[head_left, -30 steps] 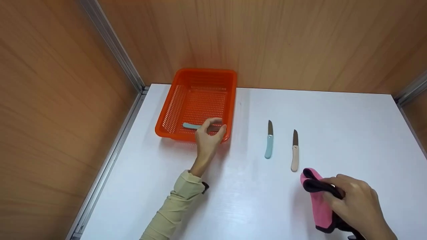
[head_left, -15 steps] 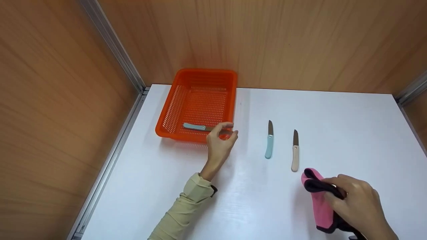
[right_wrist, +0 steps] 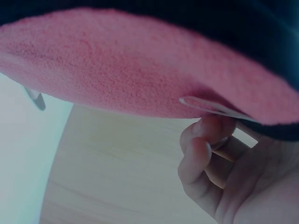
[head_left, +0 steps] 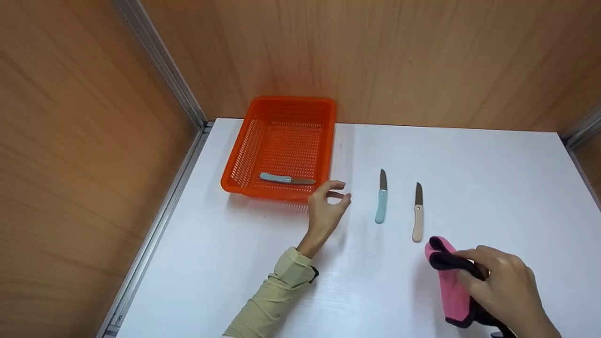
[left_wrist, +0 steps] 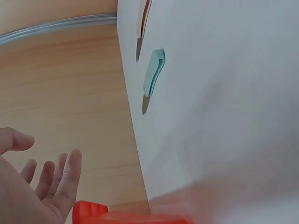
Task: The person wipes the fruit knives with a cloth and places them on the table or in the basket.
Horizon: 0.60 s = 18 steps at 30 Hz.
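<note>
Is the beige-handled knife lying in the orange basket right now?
No, the beige-handled knife lies on the white table, outside the orange basket.

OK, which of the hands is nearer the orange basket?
Left. The left hand is at the near right corner of the orange basket; the right hand, gripping the pink and black cloth, is farther off to the right and closer to the person.

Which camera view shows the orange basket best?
The head view: the orange basket appears nearly whole, with the left hand covering part of its near right corner. The left wrist view catches only an edge; the right wrist view shows none.
</note>
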Each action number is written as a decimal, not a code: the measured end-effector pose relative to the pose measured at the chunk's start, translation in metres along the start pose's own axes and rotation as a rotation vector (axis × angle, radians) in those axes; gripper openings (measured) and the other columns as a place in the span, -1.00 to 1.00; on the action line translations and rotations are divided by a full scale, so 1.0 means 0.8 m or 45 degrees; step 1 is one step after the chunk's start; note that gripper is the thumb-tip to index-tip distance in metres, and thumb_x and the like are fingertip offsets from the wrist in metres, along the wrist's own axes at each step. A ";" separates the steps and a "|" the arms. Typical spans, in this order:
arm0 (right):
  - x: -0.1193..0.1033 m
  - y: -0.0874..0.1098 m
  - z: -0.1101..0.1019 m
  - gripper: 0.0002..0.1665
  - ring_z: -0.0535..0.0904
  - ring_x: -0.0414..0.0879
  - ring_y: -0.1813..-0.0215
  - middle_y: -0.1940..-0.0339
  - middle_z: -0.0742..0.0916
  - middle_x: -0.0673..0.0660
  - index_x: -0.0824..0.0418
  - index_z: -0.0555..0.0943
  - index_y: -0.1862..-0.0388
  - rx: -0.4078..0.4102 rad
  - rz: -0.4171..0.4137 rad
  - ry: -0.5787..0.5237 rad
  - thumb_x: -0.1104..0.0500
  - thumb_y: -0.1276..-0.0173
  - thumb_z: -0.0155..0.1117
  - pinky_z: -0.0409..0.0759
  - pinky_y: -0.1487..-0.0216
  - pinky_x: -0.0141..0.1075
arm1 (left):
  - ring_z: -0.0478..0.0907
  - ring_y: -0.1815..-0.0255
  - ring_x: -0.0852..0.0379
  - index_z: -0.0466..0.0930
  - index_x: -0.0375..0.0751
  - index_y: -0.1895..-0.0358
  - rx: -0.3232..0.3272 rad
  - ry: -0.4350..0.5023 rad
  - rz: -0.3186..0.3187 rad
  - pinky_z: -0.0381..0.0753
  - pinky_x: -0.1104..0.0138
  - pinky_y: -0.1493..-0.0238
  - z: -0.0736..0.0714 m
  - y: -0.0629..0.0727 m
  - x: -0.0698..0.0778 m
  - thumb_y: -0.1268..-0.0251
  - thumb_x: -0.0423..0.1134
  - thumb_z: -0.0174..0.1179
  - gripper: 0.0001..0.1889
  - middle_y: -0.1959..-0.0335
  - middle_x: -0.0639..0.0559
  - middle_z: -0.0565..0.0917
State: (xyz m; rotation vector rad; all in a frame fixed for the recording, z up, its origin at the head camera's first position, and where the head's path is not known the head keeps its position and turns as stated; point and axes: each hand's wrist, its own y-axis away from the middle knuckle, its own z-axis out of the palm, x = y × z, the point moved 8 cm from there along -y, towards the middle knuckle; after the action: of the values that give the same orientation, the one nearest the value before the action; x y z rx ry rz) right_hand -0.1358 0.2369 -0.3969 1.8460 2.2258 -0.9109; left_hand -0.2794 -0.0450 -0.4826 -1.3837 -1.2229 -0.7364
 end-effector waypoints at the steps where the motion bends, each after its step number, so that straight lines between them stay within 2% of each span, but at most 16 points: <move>1: 0.000 0.000 0.001 -0.67 0.18 -0.32 0.66 0.72 0.36 -0.27 -0.01 0.72 0.51 -0.003 0.000 0.002 0.39 0.25 0.34 0.06 0.71 -0.42 | 0.63 0.36 0.20 0.66 -0.16 0.20 -0.011 -0.016 -0.024 0.69 0.36 0.43 0.004 0.001 -0.004 -0.03 -0.40 0.35 -0.78 0.25 0.06 0.69; 5: 0.001 -0.001 0.002 -0.68 0.19 -0.31 0.66 0.72 0.38 -0.26 0.02 0.72 0.51 -0.009 0.007 0.006 0.40 0.25 0.35 0.08 0.71 -0.42 | 0.62 0.35 0.23 0.66 -0.15 0.19 -0.054 -0.032 -0.098 0.67 0.43 0.45 0.018 0.005 -0.018 -0.05 -0.38 0.35 -0.78 0.24 0.09 0.68; 12: 0.005 0.000 0.005 -0.69 0.20 -0.31 0.66 0.72 0.38 -0.26 0.02 0.72 0.51 -0.021 0.019 0.017 0.40 0.24 0.36 0.08 0.70 -0.42 | 0.60 0.31 0.18 0.64 -0.18 0.15 -0.144 0.034 -0.180 0.68 0.42 0.39 0.044 0.011 -0.032 -0.07 -0.40 0.33 -0.76 0.19 -0.01 0.65; 18: 0.007 0.000 0.007 -0.69 0.20 -0.29 0.66 0.73 0.38 -0.23 0.04 0.73 0.50 -0.031 0.046 0.024 0.41 0.23 0.35 0.08 0.70 -0.42 | 0.59 0.30 0.17 0.63 -0.14 0.15 -0.177 0.001 -0.212 0.66 0.45 0.37 0.058 0.016 -0.039 -0.06 -0.37 0.34 -0.76 0.21 0.07 0.64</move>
State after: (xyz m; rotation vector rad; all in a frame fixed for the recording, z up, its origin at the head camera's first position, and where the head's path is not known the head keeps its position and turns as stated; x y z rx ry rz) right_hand -0.1385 0.2388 -0.4041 1.8860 2.1963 -0.8600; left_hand -0.2853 -0.0072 -0.5256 -1.4048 -1.3177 -0.9532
